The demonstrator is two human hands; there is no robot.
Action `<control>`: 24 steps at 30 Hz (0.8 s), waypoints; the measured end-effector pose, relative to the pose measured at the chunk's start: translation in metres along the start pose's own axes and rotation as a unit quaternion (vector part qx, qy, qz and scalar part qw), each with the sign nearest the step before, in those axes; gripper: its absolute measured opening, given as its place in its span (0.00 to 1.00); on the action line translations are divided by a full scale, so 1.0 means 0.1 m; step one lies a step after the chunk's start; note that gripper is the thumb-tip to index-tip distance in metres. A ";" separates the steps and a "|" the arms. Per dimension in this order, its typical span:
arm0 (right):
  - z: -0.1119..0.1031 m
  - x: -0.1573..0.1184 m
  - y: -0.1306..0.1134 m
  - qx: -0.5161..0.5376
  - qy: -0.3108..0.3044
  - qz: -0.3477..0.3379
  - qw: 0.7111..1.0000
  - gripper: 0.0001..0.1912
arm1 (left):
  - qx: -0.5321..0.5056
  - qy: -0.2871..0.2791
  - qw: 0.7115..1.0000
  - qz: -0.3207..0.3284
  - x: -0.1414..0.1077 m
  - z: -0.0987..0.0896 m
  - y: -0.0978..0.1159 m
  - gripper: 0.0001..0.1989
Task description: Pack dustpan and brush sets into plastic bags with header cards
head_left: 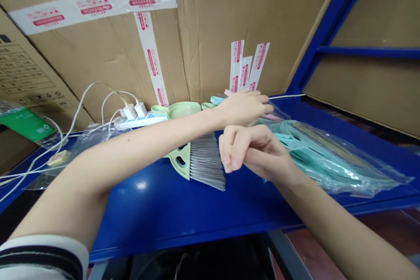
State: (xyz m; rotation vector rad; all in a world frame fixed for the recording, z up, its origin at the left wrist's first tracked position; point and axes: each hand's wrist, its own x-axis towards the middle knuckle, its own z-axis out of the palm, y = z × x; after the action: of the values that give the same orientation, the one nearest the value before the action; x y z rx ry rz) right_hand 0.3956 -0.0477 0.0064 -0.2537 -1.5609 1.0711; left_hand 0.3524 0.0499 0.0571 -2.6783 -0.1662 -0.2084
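My left hand (246,106) reaches across to the right with its fingers stretched out, above several pink, blue and green pieces by the cardboard. Just below it, my right hand (251,146) is bent at the wrist, with curled fingers hanging down; whether anything is inside them is hidden. A small hand broom (206,162) with grey bristles and a light green head lies under my left forearm, its bristles beside my right fingertips. Behind the forearm sits a light green dustpan (183,109). Teal plastic items in a clear bag (331,157) lie right of my right hand.
A power strip with white chargers (135,111) and loose cables stands at the back left. Tape strips (244,68) stick to the cardboard wall (203,30). A green packet (28,123) is at the far left. A blue frame post (331,26) rises right of the blue table (157,210).
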 end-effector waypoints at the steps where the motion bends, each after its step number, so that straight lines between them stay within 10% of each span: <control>1: 0.00 -0.01 0.00 0.010 -0.010 0.032 0.999 0.09 | -0.012 0.006 1.000 0.003 0.00 0.00 0.01 0.15; 7: 0.08 -0.06 -0.02 0.040 -0.088 0.203 0.974 0.05 | -0.114 -0.012 0.992 0.054 0.01 -0.07 0.18 0.15; 13: 0.18 -0.07 -0.04 -0.053 -0.167 0.235 0.956 0.05 | -0.133 -0.061 0.989 0.025 0.13 -0.16 0.45 0.27; 18: 0.20 -0.10 0.02 -0.077 -0.196 0.259 0.943 0.08 | -0.090 -0.112 0.989 0.045 0.25 -0.18 0.57 0.15; 24: 0.17 -0.09 -0.01 -0.076 -0.213 0.265 0.937 0.09 | -0.063 -0.054 0.996 0.025 -0.14 -0.40 0.35 0.17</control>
State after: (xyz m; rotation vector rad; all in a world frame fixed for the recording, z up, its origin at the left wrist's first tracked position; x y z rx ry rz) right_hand 0.3838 -0.0629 0.0026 -0.6060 -2.0324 1.4961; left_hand 0.3393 -0.0002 0.0754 -2.8171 -0.1216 -0.0608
